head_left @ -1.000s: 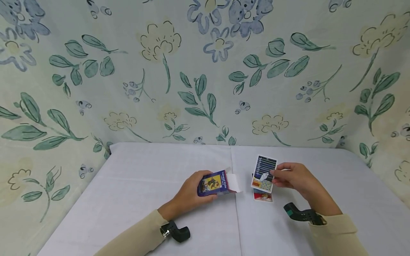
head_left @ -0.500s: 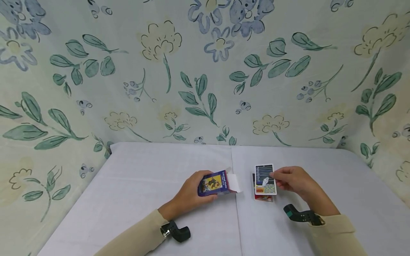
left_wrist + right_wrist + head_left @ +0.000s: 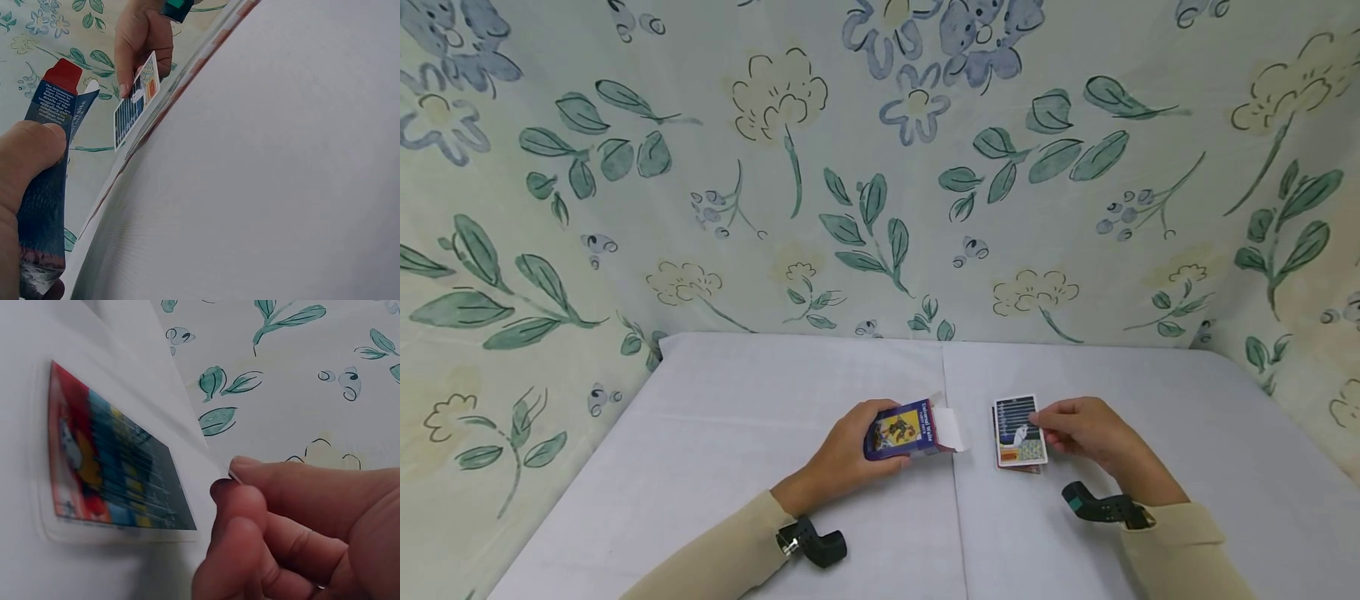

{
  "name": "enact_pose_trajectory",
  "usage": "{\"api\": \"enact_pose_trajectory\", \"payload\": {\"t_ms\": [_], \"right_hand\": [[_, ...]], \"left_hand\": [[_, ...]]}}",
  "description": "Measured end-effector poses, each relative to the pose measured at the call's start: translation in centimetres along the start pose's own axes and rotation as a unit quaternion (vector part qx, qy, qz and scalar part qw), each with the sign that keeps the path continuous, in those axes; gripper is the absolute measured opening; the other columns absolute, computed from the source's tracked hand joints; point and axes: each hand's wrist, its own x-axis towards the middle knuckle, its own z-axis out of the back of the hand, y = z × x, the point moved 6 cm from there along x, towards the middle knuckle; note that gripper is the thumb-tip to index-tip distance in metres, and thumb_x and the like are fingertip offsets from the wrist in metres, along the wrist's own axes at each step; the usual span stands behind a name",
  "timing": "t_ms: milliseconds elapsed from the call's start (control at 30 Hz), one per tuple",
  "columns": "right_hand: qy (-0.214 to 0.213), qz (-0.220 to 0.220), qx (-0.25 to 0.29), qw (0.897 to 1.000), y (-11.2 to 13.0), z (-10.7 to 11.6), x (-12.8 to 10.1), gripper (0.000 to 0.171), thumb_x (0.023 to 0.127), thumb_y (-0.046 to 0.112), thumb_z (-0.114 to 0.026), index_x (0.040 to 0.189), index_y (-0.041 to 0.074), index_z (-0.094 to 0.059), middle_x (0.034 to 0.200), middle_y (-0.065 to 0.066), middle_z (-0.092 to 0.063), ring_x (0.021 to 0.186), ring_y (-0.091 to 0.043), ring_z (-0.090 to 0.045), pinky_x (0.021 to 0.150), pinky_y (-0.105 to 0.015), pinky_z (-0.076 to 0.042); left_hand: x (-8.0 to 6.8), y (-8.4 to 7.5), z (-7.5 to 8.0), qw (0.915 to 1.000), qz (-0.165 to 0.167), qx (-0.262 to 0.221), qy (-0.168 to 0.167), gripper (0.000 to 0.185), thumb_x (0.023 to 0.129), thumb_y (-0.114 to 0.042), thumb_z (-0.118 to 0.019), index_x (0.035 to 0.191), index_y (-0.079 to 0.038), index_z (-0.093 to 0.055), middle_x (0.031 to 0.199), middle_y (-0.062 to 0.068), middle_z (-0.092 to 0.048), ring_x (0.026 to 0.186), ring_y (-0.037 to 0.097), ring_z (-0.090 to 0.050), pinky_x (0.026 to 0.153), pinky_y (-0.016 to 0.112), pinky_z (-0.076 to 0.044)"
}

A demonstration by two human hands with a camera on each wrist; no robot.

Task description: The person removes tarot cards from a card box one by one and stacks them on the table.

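My left hand [image 3: 838, 446] grips a blue card box [image 3: 901, 429] printed "Universal Waite", with a yellow picture on its front. The box's end flap is open and points right; the left wrist view shows the box [image 3: 44, 200] edge-on, with a thumb on its side. A tarot card [image 3: 1018, 433] with dark horizontal stripes is pinched at its right edge by my right hand [image 3: 1090, 437]. Beneath it, mostly covered, a reddish card [image 3: 1030, 469] pokes out at the bottom. A card face [image 3: 106, 462] appears blurred in the right wrist view; whether the pinched card touches the lower one I cannot tell.
A white cloth [image 3: 737, 433] covers the table, with a crease running between box and cards. Behind it hangs a floral curtain [image 3: 880, 233]. Each wrist wears a black camera mount; the right one [image 3: 1105, 504] hangs close to the cards.
My right hand has lowered the striped card from a tilted position above the reddish card until it nearly covers it. The left hand and box have stayed put.
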Motion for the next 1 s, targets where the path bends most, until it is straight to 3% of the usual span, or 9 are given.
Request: {"api": "enact_pose_trajectory", "payload": {"t_ms": [433,1000], "right_hand": [[-0.014,-0.015,-0.004,1.0,-0.63,-0.38,0.45,0.031,0.089,0.022,-0.07,0.103,-0.005,-0.065,0.077,-0.005,-0.06,0.068,-0.017,-0.054,0.06,-0.026,-0.05],[-0.059,-0.013,-0.087,0.994,-0.73,-0.31,0.32,0.03,0.086,0.023,-0.073,0.098,-0.004,-0.066,0.073,-0.008,-0.059,0.065,-0.019,-0.054,0.059,-0.026,-0.049]], "left_hand": [[0.0,-0.1,-0.02,1.0,-0.003,0.0,0.0,0.073,0.08,-0.051,-0.073,0.138,-0.018,-0.043,0.128,-0.004,-0.052,0.11,0.008,-0.051,0.095,0.034,-0.046],[0.0,-0.13,-0.03,1.0,0.001,0.002,0.004,0.073,0.08,-0.052,-0.073,0.138,-0.018,-0.043,0.127,-0.005,-0.052,0.11,0.008,-0.05,0.094,0.033,-0.046]]}}
